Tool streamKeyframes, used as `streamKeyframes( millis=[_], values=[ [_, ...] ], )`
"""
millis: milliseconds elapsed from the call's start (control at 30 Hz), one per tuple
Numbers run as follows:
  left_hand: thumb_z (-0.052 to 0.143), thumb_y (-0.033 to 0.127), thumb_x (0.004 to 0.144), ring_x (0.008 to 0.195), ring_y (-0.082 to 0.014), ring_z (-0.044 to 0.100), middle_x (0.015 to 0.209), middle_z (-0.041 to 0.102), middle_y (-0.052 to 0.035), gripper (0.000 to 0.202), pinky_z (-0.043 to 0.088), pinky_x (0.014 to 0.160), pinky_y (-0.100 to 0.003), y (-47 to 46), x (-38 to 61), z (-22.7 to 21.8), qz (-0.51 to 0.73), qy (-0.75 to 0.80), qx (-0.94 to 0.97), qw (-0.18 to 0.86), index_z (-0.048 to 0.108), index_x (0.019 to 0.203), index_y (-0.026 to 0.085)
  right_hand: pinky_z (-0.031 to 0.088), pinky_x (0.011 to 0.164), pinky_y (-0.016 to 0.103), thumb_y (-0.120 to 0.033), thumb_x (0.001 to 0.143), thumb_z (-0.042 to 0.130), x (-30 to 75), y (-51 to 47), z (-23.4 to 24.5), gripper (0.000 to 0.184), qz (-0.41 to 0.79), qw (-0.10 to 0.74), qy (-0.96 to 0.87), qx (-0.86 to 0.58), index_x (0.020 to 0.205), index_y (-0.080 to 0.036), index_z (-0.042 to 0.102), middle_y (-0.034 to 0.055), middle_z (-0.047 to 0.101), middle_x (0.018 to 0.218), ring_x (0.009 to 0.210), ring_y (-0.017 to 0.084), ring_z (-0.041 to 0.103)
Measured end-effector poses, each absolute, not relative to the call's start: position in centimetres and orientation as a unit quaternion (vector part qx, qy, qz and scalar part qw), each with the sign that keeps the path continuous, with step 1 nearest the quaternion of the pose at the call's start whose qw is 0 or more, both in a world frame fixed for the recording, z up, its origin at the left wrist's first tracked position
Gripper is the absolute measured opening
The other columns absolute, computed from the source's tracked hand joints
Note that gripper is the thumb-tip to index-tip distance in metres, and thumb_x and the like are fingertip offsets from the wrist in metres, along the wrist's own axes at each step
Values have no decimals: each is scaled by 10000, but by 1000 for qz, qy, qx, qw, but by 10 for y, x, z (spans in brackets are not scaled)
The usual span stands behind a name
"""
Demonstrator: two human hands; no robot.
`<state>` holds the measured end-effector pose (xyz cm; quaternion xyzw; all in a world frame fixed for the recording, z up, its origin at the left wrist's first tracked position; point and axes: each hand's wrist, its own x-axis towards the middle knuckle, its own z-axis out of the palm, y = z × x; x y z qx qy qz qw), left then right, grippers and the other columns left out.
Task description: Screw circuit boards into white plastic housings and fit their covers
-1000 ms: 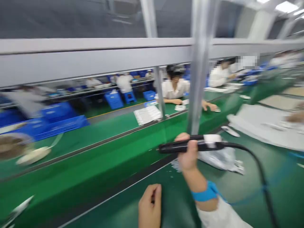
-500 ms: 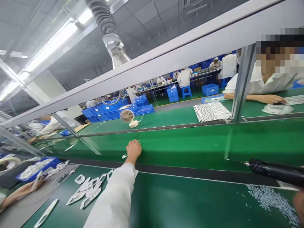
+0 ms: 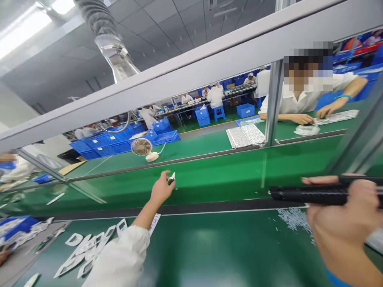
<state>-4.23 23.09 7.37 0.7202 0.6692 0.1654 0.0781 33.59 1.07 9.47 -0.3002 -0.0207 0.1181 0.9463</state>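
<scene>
My left hand [image 3: 161, 189] reaches out over the green conveyor belt [image 3: 227, 175] and pinches a small black-and-white part [image 3: 171, 178] between its fingertips, lifted just above the belt. My right hand [image 3: 344, 215], close to the camera at the right, is wrapped round a black pen-shaped power tool [image 3: 311, 194] that points left. A patch of small white scraps [image 3: 295, 218] lies on the dark green mat [image 3: 227, 251] just below the tool's tip.
Several white flat frame-shaped parts [image 3: 89, 247] lie on the mat at the lower left. A small desk fan [image 3: 142, 147] stands beyond the belt. A metal rail [image 3: 191, 75] and post [image 3: 273, 103] cross the view. Another person [image 3: 302, 99] works opposite; blue crates [image 3: 119, 139] stand behind.
My left hand has lifted off the belt with the small part pinched in it. My right hand and the tool have come further into view from the right.
</scene>
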Motion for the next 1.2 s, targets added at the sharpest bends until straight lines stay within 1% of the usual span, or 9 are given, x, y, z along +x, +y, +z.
streamKeyframes(
  millis=[67, 100, 200, 267, 467, 567, 667, 867, 1200],
  values=[
    [580, 378, 925, 846, -202, 683, 1099, 687, -73, 577, 520, 786, -323, 192, 2, 57, 214, 627, 738, 130, 409, 1446, 198, 588, 585, 430, -283, 681, 750, 334, 8, 102, 155, 81, 931, -115, -337, 814, -238, 686, -2, 638, 581, 513, 229, 626],
    [578, 415, 922, 812, -188, 687, 1066, 693, -61, 552, 527, 744, -303, 168, 25, 46, 234, 606, 742, 169, 449, 1415, 200, 586, 583, 424, -265, 695, 734, 333, 6, 105, 144, 74, 919, -161, -352, 822, -219, 686, 0, 641, 576, 512, 229, 628],
    [617, 448, 888, 736, -177, 674, 929, 715, -44, 347, 519, 653, -280, 97, 84, 11, 314, 509, 713, 365, 641, 1116, 188, 545, 525, 347, -240, 735, 725, 328, 2, 110, 118, 93, 893, -247, -365, 823, -188, 667, -18, 623, 563, 488, 197, 613],
    [639, 422, 875, 732, -185, 656, 876, 724, -34, 252, 498, 655, -290, 63, 109, -6, 307, 494, 705, 406, 682, 997, 206, 514, 484, 317, -233, 761, 729, 324, 0, 110, 108, 111, 879, -291, -362, 814, -180, 650, -24, 603, 556, 463, 183, 595],
    [589, 359, 946, 901, -262, 635, 896, 729, -46, 186, 457, 767, -372, 49, 118, -19, 213, 500, 805, 237, 725, 882, 249, 516, 502, 298, -251, 822, 753, 309, -1, 102, 149, 199, 815, -390, -380, 875, -191, 628, -39, 596, 619, 489, 160, 605],
    [611, 384, 961, 988, -277, 625, 1046, 719, -66, 189, 446, 826, -401, 50, 116, -22, 217, 445, 845, 203, 725, 1026, 247, 513, 506, 291, -256, 825, 745, 302, 1, 97, 150, 231, 791, -409, -393, 876, -194, 619, -44, 589, 607, 489, 153, 600],
    [711, 405, 915, 1083, -281, 602, 1148, 689, -74, 314, 436, 883, -409, 47, 117, -25, 225, 376, 870, 225, 678, 1180, 241, 506, 507, 286, -252, 833, 744, 297, 3, 93, 138, 260, 762, -428, -410, 875, -190, 627, -37, 602, 592, 486, 151, 591],
    [744, 406, 901, 958, -234, 587, 1037, 675, -41, 245, 428, 862, -387, 46, 118, -29, 209, 345, 873, 275, 694, 1067, 233, 494, 486, 277, -258, 812, 750, 284, 6, 88, 136, 315, 689, -452, -470, 838, -179, 642, -31, 608, 565, 467, 149, 577],
    [779, 393, 876, 925, -227, 572, 1020, 671, -27, 241, 417, 818, -380, 46, 119, -27, 211, 348, 865, 293, 697, 1028, 224, 507, 504, 291, -237, 802, 754, 277, 9, 78, 123, 306, 695, -444, -475, 848, -181, 654, -29, 623, 586, 466, 154, 591]
  ],
)
